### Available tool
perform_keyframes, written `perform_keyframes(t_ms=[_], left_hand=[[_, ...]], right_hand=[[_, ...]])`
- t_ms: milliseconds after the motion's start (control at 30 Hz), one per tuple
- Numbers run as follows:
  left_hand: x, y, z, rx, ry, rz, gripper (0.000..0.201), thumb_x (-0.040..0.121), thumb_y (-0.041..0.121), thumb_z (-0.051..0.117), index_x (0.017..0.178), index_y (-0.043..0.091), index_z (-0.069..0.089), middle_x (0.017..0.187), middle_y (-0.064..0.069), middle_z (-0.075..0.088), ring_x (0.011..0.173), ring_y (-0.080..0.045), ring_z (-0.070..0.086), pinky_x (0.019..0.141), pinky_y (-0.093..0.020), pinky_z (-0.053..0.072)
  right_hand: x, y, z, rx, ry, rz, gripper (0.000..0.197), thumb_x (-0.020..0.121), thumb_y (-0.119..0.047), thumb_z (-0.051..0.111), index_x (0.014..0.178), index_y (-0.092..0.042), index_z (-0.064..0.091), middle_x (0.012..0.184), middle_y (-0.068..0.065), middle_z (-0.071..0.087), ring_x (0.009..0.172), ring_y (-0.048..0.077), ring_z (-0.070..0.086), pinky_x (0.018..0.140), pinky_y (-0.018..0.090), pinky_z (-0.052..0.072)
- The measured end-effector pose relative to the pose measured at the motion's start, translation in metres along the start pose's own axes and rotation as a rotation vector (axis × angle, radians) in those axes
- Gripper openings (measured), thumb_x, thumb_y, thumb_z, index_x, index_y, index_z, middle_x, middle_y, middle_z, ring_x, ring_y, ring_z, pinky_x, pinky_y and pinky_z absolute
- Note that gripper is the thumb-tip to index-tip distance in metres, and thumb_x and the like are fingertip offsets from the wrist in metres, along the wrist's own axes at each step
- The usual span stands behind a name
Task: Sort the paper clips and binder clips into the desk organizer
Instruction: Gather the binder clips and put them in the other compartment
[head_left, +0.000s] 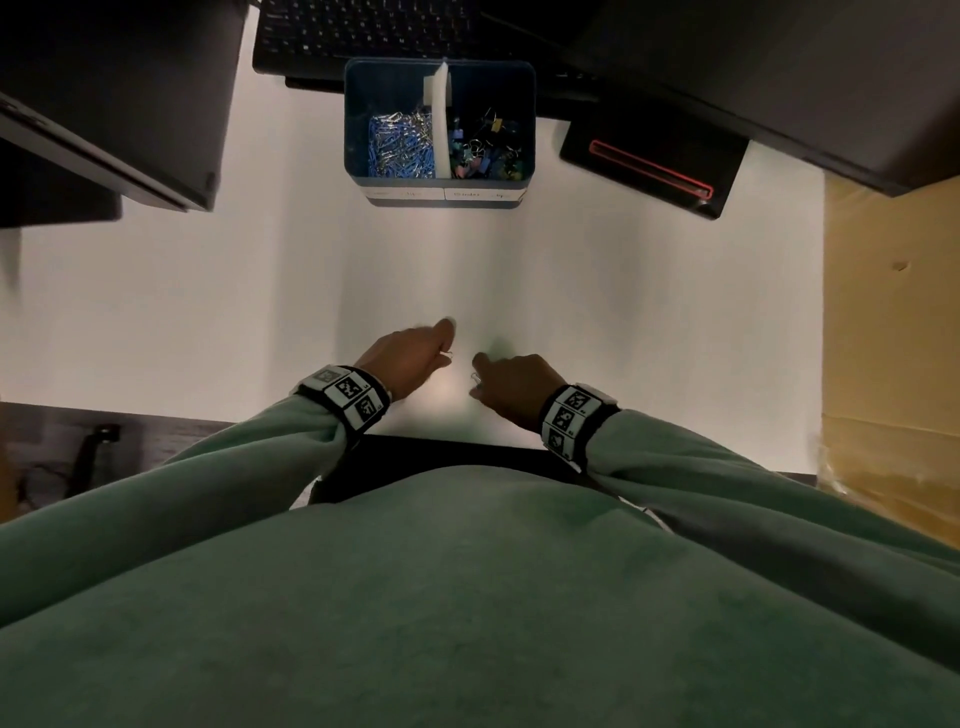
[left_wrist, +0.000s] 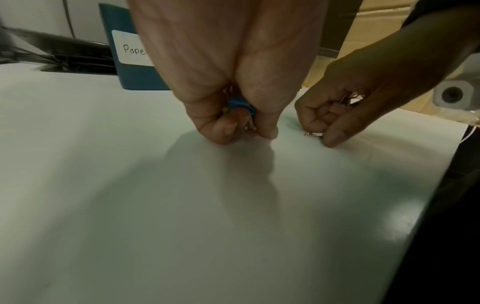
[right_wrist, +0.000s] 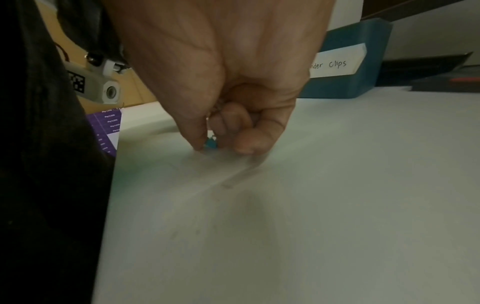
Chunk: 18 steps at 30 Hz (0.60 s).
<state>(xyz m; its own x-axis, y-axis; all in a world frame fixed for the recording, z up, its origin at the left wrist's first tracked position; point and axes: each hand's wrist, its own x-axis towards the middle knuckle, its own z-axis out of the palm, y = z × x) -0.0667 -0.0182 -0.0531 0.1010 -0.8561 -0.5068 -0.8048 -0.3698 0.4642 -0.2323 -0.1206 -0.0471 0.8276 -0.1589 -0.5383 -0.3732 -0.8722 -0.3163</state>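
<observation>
Both hands are down on the white table (head_left: 623, 291) near its front edge, close together but apart. The left hand (head_left: 410, 353) has its fingers curled round a small bunch of clips (left_wrist: 240, 111), one of them blue with wire handles poking out below, and its fingertips touch the table. The right hand (head_left: 511, 382), at about 3 o'clock from the left, is curled as well: some wire clips are tucked in its palm, and thumb and forefinger pinch a small teal clip (right_wrist: 210, 143) against the table.

At 12 o'clock, well beyond the hands, stands the blue desk organizer (head_left: 363, 156). A white divider (head_left: 441, 124) splits it: paper clips (head_left: 402, 145) fill the left compartment, binder clips (head_left: 485, 150) the right. Behind it lies a black keyboard (head_left: 363, 31).
</observation>
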Motion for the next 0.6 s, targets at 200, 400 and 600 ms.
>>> perform_keyframes(t_ms=[200, 400, 600], left_hand=[[0.002, 0.010, -0.025, -0.291, 0.107, -0.036, 0.021, 0.095, 0.024, 0.055, 0.082, 0.014, 0.042, 0.069, 0.002, 0.053, 0.060, -0.014, 0.049, 0.060, -0.018, 0.038], [0.065, 0.041, -0.125, -0.344, 0.384, -0.057, 0.016, 0.094, 0.022, 0.059, 0.088, 0.007, 0.058, 0.076, 0.000, 0.053, 0.062, -0.007, 0.049, 0.057, -0.014, 0.037], [0.126, 0.050, -0.181, -0.175, 0.498, -0.185, 0.014, 0.088, 0.010, 0.054, 0.091, 0.004, 0.066, 0.098, -0.019, 0.067, 0.093, -0.033, 0.062, 0.085, -0.037, 0.051]], right_hand=[[0.001, 0.030, -0.034, 0.497, 0.025, 0.343, 0.021, 0.092, -0.028, 0.042, 0.090, -0.009, 0.050, 0.081, 0.009, 0.059, 0.068, 0.030, 0.054, 0.062, 0.034, 0.042], [0.016, 0.062, -0.137, 1.006, 0.462, 0.376, 0.013, 0.092, -0.009, 0.051, 0.086, -0.001, 0.059, 0.065, 0.007, 0.059, 0.048, 0.017, 0.056, 0.040, 0.026, 0.045], [0.082, 0.068, -0.213, 0.574, 0.577, 0.500, 0.019, 0.090, -0.016, 0.053, 0.091, -0.010, 0.070, 0.090, 0.014, 0.072, 0.080, 0.028, 0.070, 0.067, 0.029, 0.053]])
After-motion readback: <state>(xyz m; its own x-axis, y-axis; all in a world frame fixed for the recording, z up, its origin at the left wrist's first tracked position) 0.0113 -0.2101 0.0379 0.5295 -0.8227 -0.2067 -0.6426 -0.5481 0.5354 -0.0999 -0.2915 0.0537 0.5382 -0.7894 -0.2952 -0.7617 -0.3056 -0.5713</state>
